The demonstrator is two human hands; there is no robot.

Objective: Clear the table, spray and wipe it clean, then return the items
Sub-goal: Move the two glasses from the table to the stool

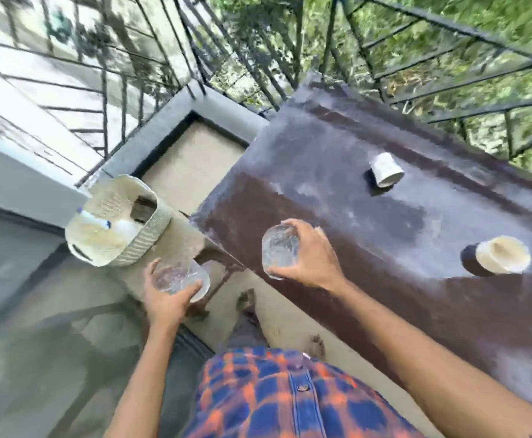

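My left hand (166,298) grips 1 clear glass (182,278) off the tabletop (353,216), past its near left corner, near the woven basket (116,222). My right hand (305,257) is curled round a 2nd glass (279,249) by the near edge; whether it touches the surface, I cannot tell. A white cup (386,173) sits toward the far edge, a wide cup (501,259) further right

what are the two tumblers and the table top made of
The left tumbler and the right tumbler: clear glass, possibly plastic; see-through with bright glints. The table top: dark brown, semi-gloss, likely painted wood or metal; blur leaves it open.
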